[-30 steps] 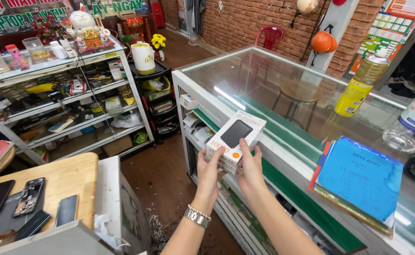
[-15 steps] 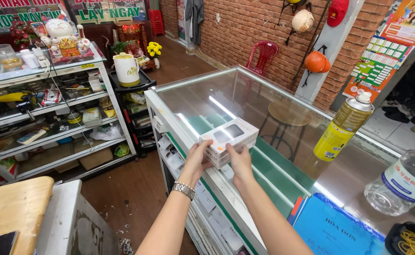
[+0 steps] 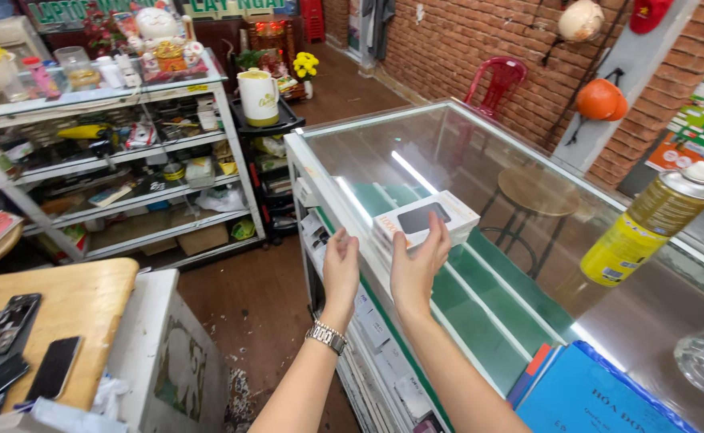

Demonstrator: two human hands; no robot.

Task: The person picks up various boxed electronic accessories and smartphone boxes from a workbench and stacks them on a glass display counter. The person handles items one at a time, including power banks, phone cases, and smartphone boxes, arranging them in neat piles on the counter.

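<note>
A: What is being handled at this moment?

B: A white phone box [image 3: 425, 220] is seen lying flat on the glass bench [image 3: 528, 265], near its front edge. It is touched at its near end by the fingertips of the right hand [image 3: 417, 269], whose grip is wide open, the palm turned inward and nothing clasped in it.

A: And the left hand [image 3: 341, 263]?

B: It is held up just beside the bench edge, apart from the box, fingers loosely spread; nothing is gripped by it either.

A: Which step is judged to be in hand?

B: The setting-down seems to be done: the box is borne by the glass, not by the hands. Release, or a last nudge into place, appears to be in hand.

A: What would the next move call for?

B: Probably that the box be left square and clear of the edge, and that the yellow spray can [image 3: 648, 224], standing well to the right, be kept from being knocked. The blue folder [image 3: 600, 397] at the near right corner is not touched.
</note>
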